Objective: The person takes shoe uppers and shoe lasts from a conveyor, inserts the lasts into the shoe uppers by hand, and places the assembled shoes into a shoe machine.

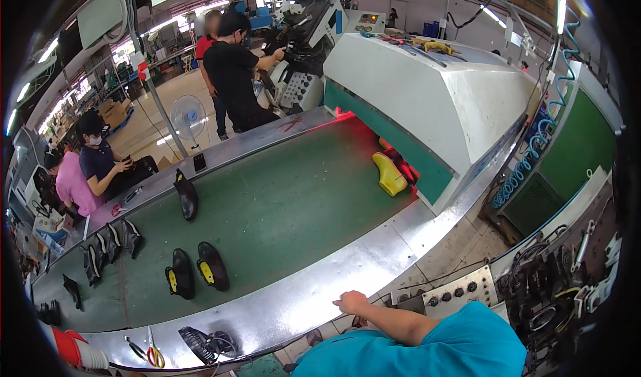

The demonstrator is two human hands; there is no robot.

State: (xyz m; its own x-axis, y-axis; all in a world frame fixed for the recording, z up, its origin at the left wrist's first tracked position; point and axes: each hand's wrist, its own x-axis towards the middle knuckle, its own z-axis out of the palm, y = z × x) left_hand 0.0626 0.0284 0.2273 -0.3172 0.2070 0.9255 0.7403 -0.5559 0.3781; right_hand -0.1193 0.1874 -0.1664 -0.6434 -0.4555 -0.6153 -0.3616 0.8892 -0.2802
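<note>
My right hand [351,302] hangs over the bright metal edge [327,277] of the conveyor, fingers loosely bent and slightly apart, with nothing visible in it. I cannot tell whether it touches the metal. My left hand is out of view. Two black boots with yellow insides, one [180,273] beside the other [212,266], lie on the green belt [280,197] beyond my hand. Farther back is a single black boot [186,195]. A yellow boot-shaped piece [389,175] lies at the machine's red-lit opening.
A white machine housing [400,77] covers the belt's right end. Several dark shoe pieces [113,240] stand at the left. Scissors [153,355] and a small black fan [200,343] sit on the near edge. A control panel [461,293] is at right. Co-workers [230,77] work across the belt.
</note>
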